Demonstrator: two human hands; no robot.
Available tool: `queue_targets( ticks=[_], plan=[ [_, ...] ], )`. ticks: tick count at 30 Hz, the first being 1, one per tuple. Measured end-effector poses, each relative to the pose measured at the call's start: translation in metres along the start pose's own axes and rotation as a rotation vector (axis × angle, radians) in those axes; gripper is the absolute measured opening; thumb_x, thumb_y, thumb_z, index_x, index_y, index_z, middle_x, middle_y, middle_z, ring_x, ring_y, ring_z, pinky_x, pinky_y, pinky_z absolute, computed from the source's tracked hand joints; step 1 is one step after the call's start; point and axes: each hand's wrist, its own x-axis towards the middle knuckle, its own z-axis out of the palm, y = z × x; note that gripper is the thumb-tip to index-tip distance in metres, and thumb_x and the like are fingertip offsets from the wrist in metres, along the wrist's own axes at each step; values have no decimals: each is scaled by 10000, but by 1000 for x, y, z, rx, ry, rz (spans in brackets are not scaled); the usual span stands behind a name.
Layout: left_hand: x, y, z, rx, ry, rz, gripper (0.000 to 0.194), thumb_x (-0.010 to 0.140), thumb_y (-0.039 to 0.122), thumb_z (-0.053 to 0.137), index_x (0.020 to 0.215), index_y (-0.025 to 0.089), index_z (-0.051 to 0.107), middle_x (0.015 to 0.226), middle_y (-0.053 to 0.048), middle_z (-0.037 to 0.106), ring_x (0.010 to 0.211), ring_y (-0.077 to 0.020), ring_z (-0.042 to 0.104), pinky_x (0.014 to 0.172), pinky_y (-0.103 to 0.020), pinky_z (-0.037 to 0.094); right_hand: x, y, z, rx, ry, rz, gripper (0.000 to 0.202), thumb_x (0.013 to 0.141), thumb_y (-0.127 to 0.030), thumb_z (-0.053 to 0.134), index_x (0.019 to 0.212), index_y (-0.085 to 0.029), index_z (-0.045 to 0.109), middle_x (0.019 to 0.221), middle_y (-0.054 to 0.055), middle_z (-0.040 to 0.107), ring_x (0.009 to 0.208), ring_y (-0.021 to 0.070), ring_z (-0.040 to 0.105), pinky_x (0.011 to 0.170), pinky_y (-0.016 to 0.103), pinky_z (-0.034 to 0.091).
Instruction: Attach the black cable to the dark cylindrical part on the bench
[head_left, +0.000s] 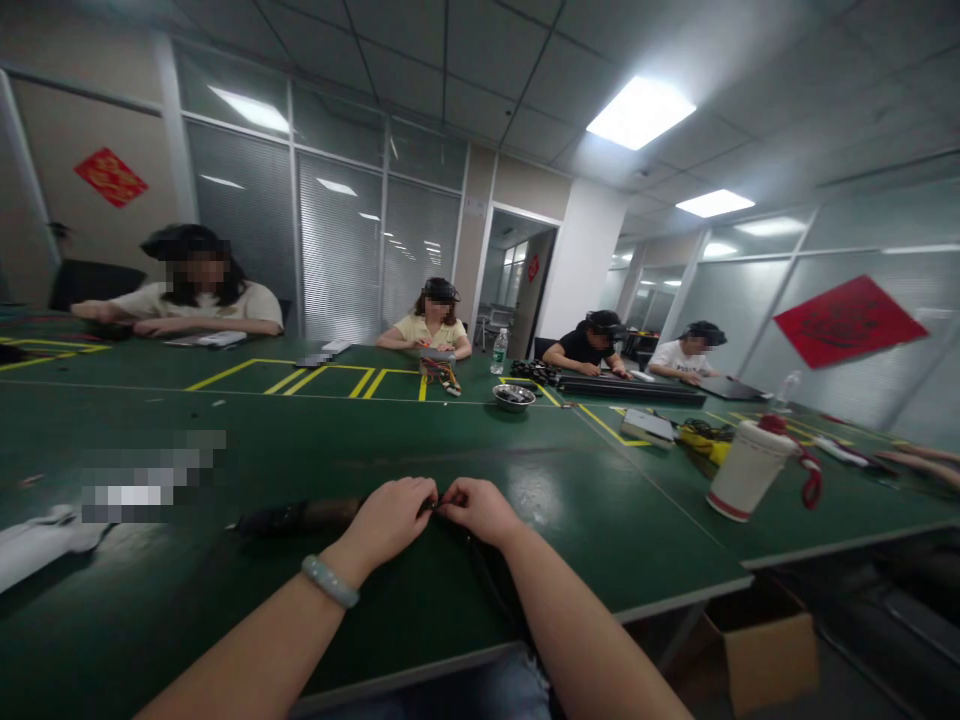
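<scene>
My left hand (394, 515), with a pale green bangle on the wrist, and my right hand (480, 508) meet over the table's near part. Both are closed, their fingertips pinched together around a small dark piece (433, 505) too small to name. Behind my left hand lies a dark, brownish, rod-shaped tool (311, 517) with a thin tip pointing left; it looks like an electric screwdriver. Its right end is hidden by the hand. A black cable (487, 575) runs from under my right hand toward the table's near edge, partly covered by my forearm.
On the green table (600, 540) stand a metal bowl (514, 398), a water bottle (499, 352) and a white cup (750, 470). A white object (45, 545) lies at left, a bundle of wires (442, 372) farther back. Several people sit opposite. A cardboard box (772, 660) is below right.
</scene>
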Motion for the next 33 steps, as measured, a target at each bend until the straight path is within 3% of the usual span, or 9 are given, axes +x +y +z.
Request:
queue_targets(
  ticks=[7,19,33],
  plan=[
    [2,0,1,-24,-5,-28,82,866,232,516,892,221,593,906,-22,631,844,-186,581,742,-313,388,-1,-4,0,-1,11,55,225,774,-399,726,878,-204,686,788,-17,662,676,107,562,574,195,380],
    [2,-4,4,-74,-1,-51,125,897,262,479,882,225,598,887,-21,635,816,-187,583,721,-321,385,0,-4,4,-9,46,54,195,790,-372,713,895,-210,679,785,-15,649,678,111,550,595,201,390],
    [2,-2,0,-78,-10,-50,144,845,218,525,975,245,579,1001,-24,642,937,-209,595,788,-328,413,2,-13,5,-42,30,90,180,806,-377,691,878,-211,686,789,-20,670,691,116,576,585,203,376]
  ],
)
